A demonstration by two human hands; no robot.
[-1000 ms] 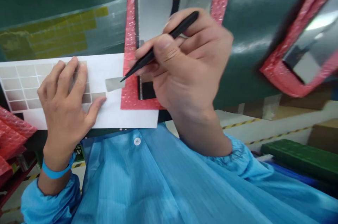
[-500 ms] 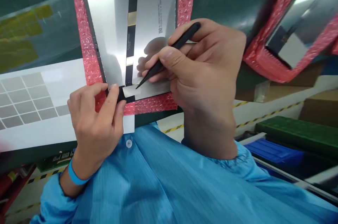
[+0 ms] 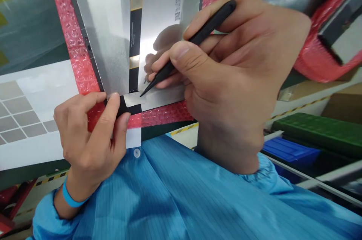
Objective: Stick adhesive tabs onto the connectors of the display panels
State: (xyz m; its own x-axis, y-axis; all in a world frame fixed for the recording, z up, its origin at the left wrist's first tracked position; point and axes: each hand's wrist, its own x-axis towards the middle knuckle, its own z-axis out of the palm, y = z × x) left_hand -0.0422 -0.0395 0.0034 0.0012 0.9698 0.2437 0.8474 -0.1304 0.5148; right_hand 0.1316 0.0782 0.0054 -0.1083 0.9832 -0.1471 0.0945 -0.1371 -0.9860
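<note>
A green work surface [image 3: 39, 55] spreads beneath everything, with striped tape [image 3: 183, 129] on the floor beyond its near edge. The landmark is one shiny metal panel [image 3: 110, 43], lying on one piece of pink bubble wrap [image 3: 164, 114]. One dark ribbon [image 3: 135, 32] with two pale bands in view runs down the panel's middle. One small pale strip [image 3: 132, 99] lies at the panel's near edge, toward its left corner, partly over the black border.

The right hand [image 3: 226, 59] is above the panel's near right part, pinching one black pointed tool [image 3: 189, 47] between thumb and fingers; its tip is at the pale strip, though contact cannot be told. The left hand [image 3: 92, 130] is at the panel's near left corner, thumb and index finger close together by the border; whether they pinch it cannot be told.

Left of the panel is one white sheet [image 3: 28, 155] with several grey rectangles [image 3: 25, 118]. Right of it, one second panel [image 3: 343, 36] sits in pink wrap; beyond the near right edge is one blue bin [image 3: 292, 150].
</note>
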